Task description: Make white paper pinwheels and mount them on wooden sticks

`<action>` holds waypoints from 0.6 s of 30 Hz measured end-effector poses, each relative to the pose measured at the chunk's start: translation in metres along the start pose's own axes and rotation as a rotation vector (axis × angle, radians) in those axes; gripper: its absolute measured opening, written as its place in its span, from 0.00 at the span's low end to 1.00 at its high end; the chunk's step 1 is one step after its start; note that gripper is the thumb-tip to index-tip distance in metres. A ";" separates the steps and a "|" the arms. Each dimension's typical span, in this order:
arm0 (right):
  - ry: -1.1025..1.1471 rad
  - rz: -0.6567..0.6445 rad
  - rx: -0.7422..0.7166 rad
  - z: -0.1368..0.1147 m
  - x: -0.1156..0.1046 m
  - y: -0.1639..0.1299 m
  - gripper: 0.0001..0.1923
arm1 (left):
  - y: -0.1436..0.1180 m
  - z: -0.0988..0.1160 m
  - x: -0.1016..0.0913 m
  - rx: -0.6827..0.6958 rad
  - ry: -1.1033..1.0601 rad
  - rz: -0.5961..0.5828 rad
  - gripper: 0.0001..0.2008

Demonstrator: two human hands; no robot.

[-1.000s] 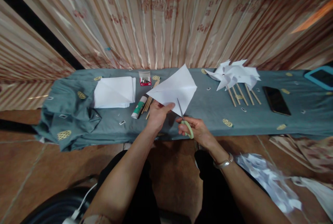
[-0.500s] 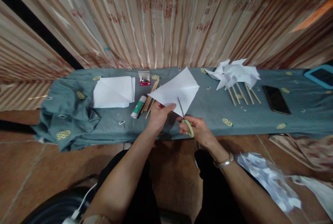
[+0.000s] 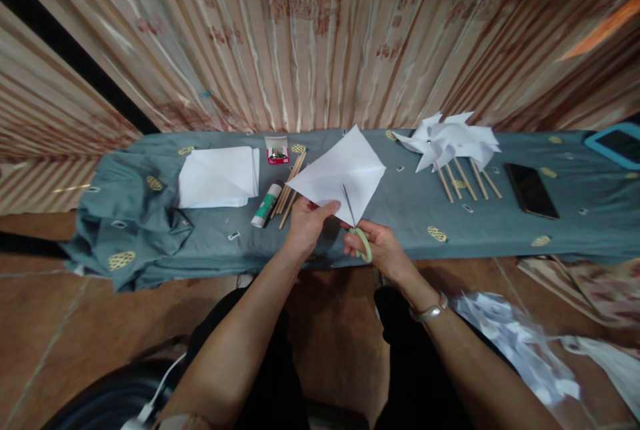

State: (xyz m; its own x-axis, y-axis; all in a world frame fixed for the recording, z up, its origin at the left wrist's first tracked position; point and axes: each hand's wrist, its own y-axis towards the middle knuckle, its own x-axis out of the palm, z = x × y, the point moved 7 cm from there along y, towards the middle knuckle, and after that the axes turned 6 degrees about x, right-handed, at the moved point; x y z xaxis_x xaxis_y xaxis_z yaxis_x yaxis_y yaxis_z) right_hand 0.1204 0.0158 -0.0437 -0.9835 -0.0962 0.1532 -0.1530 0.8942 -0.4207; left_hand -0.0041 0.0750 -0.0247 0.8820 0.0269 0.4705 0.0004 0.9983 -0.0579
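My left hand [image 3: 304, 229] pinches the near corner of a white square sheet of paper [image 3: 340, 169], held up over the grey-green cloth. My right hand [image 3: 381, 250] grips green-handled scissors [image 3: 356, 230], whose blades point up into the sheet's lower edge, just right of my left thumb. A bracelet sits on my right wrist. The sheet is tilted like a diamond and hides part of the cloth behind it.
On the cloth-covered low bench [image 3: 150, 230] lie a stack of white paper [image 3: 219, 177], a glue stick [image 3: 267, 205], wooden sticks [image 3: 289, 187], a small pin box [image 3: 278, 150], finished paper pinwheels [image 3: 453, 143], a black phone [image 3: 531, 191] and a blue-cased tablet [image 3: 616, 145]. Paper scraps [image 3: 515, 343] lie on the floor at right.
The sheet has turned and shifted slightly right. The scissors have moved a little further up into its lower edge. Both hands stay in nearly the same place.
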 end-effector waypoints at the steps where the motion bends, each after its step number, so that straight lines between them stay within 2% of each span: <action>1: -0.001 0.002 -0.002 0.000 0.000 0.000 0.25 | 0.000 -0.001 0.000 -0.003 0.001 -0.002 0.14; 18: -0.046 0.009 -0.011 -0.003 -0.001 0.000 0.25 | 0.000 -0.004 -0.001 -0.006 0.003 0.013 0.14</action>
State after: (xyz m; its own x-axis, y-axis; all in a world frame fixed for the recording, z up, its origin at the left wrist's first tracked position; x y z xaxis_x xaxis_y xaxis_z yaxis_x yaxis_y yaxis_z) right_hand 0.1221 0.0174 -0.0415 -0.9882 -0.1084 0.1080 -0.1437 0.8999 -0.4117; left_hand -0.0031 0.0747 -0.0284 0.8834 0.0395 0.4670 -0.0082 0.9976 -0.0688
